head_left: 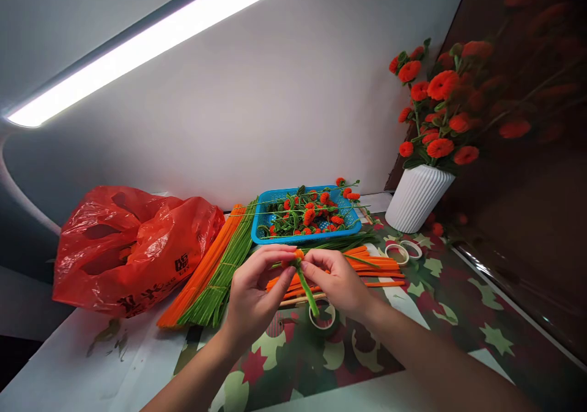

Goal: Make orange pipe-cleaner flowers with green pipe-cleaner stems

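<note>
On the near part of the desk (pixel 257 393) lies a sheet (pixel 358 369) patterned with leaves and stars. Above it, the left hand (pixel 254 293) and the right hand (pixel 339 283) meet over the middle. The left grip is closed on a small orange flower (pixel 299 254), thumb and fingertips pinching its left side; the right grip pinches the same flower from the right, at the top of its green stem (pixel 308 293), which slants down toward the near side. Below the stem lies a tape roll (pixel 324 327). Beyond the hands, orange strips (pixel 378 266) lie to the right; an orange bundle (pixel 202 271) and a green bundle (pixel 225 265) lean side by side to the left, just beside a red bag (pixel 137 247). Two rings (pixel 397 262) sit to the right. Farther off, a blue basket (pixel 298 239) holds more flowers (pixel 309 216), and a white vase (pixel 418 199) with red blooms (pixel 443 87) stands far right, before the wall (pixel 257 112).
</note>
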`<state>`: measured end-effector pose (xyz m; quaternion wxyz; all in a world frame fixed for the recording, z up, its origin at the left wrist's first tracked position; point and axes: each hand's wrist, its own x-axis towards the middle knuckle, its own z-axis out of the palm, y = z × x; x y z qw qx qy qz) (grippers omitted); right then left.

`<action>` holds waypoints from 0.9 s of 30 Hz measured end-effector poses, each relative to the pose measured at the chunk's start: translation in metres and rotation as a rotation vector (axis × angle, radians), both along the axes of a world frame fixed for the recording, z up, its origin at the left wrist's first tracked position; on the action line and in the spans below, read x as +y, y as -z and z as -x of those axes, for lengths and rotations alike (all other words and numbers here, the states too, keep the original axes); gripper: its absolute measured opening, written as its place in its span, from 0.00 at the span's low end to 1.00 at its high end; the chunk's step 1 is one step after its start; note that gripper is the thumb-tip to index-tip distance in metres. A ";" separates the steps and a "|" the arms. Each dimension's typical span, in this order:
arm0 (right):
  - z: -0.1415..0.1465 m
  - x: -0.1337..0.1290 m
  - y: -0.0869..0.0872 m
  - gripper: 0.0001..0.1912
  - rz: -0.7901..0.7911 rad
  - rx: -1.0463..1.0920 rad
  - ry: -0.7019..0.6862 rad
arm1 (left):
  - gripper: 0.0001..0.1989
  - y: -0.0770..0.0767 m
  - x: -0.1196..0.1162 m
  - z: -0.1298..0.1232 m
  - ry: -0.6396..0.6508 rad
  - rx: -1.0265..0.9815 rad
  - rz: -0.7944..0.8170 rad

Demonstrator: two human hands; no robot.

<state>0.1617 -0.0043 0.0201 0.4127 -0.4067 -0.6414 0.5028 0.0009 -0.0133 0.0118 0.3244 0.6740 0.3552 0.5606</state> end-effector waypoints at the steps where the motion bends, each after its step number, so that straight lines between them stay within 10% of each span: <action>1: -0.002 0.002 -0.001 0.15 -0.040 -0.064 0.013 | 0.09 0.002 0.001 0.000 -0.017 -0.013 0.058; 6: -0.017 0.010 -0.004 0.08 -0.540 -0.644 0.077 | 0.05 0.013 0.010 0.002 0.011 0.032 0.315; 11: -0.020 0.005 0.001 0.11 -0.558 -0.932 -0.142 | 0.07 0.018 0.010 -0.001 0.039 0.165 0.408; 27: -0.011 -0.031 0.048 0.10 -0.529 -0.403 0.125 | 0.04 0.045 -0.036 -0.017 -0.155 0.105 0.181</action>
